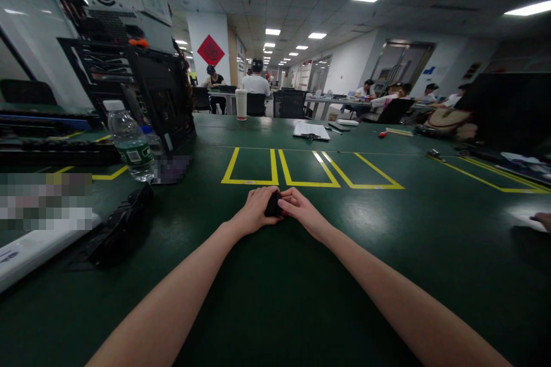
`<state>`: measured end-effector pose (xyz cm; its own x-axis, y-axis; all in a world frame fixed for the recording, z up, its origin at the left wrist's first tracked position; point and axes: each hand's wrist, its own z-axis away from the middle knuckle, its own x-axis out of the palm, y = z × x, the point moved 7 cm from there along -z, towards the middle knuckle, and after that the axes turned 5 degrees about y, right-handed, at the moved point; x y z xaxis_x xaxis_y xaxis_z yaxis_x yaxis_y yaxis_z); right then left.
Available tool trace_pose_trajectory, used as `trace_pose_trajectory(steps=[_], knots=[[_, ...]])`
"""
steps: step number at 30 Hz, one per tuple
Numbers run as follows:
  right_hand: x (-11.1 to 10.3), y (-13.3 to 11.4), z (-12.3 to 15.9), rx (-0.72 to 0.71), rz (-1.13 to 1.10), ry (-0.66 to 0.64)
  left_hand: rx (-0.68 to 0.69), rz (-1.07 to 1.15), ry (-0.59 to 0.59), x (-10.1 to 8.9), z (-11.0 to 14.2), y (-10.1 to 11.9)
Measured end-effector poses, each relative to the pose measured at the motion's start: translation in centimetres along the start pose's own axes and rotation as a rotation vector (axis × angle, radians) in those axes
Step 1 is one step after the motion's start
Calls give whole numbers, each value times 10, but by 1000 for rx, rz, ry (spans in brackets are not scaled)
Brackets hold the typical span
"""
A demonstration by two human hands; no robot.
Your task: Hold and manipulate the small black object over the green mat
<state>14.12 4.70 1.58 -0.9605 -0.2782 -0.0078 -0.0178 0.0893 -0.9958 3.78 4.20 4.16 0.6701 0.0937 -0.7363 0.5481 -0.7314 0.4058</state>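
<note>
Bare forearms (176, 292) stretch over the green table (293, 292).
The left hand (255, 210) grasps a small black object (272, 205), the right hand (301, 211) gripping its right side, just short of yellow outlines (249, 182).

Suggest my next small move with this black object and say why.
I'd probably shift the right hand for a fuller hold: its fingertips meet the small black object at the right side, while the left hand curls around the left.
</note>
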Motion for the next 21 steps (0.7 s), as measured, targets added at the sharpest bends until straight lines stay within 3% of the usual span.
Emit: trace_pose_trajectory(steps=[7, 14, 21], knots=[[-2, 8, -4, 22, 5, 22, -4, 0, -8, -1, 1, 1], [2, -3, 1, 19, -6, -33, -8, -3, -14, -2, 1, 1], [-1, 7, -3, 22, 10, 32, 0, -5, -16, -3, 1, 3]])
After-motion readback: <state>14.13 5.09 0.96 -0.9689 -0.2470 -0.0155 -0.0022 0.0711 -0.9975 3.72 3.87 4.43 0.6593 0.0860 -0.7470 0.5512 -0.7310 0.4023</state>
